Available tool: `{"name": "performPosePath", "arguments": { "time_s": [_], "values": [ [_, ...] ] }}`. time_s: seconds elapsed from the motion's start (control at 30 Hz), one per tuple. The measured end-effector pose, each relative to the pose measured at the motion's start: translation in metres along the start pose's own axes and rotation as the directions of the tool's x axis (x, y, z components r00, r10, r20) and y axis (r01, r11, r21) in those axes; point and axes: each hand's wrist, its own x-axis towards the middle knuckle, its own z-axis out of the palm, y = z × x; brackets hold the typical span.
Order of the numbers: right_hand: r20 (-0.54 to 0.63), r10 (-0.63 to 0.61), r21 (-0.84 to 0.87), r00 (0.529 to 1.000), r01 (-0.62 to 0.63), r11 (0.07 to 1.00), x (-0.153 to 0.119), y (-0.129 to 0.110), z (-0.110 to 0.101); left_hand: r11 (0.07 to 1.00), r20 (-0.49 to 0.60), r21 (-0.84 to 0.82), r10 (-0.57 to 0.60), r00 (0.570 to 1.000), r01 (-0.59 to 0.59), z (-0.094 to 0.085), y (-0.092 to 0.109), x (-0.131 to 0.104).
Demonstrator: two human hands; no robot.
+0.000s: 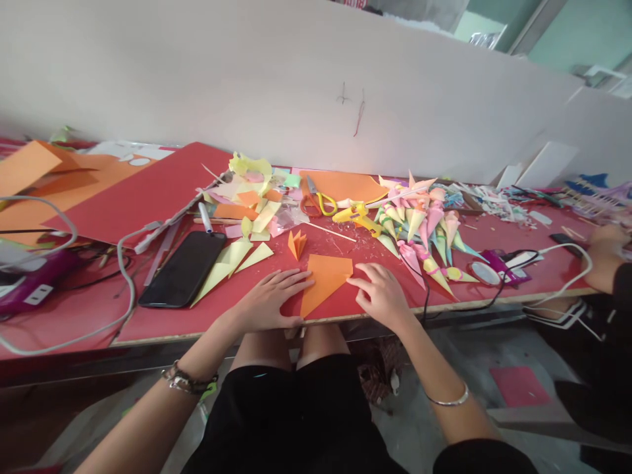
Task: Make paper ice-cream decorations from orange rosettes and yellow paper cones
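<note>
A folded piece of orange paper (323, 280) lies on the red table in front of me, its lower left end tapering to a point near the front edge. My left hand (269, 296) rests flat with fingers spread, its fingertips touching the paper's left side. At the paper's right edge is my right hand (380, 293), fingers apart and slightly bent, one fingertip against the edge. Just beyond the paper stands a small pleated orange paper piece (297, 245). Pale yellow paper pieces (224, 260) and a black phone (184, 270) lie left of my left hand.
Behind are scissors (318, 203), a yellow glue gun (358, 216), a thin stick (330, 231) and paper scraps (257, 214). Many colourful paper cones (427, 220) are heaped at right. Cables (131, 276) cross the table's left part. Another person's arm (605, 257) is at far right.
</note>
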Motion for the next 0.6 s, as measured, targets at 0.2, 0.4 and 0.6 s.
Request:
{"name": "performPosePath", "arguments": {
  "time_s": [0.2,0.4,0.6],
  "values": [
    [-0.012,0.090,-0.034,0.996,-0.091,0.995,0.005,0.023,0.002,1.000,-0.013,-0.007,0.004,1.000,-0.004,0.000,0.001,0.000],
    [-0.010,0.004,0.145,1.000,-0.003,0.989,0.011,0.007,0.008,1.000,-0.042,0.020,0.007,0.999,-0.006,-0.006,0.008,-0.001],
    [0.098,0.047,0.016,0.994,-0.048,0.999,0.001,-0.040,0.013,0.997,-0.229,0.054,-0.039,0.973,0.052,0.007,0.034,0.000]
  ]
}}
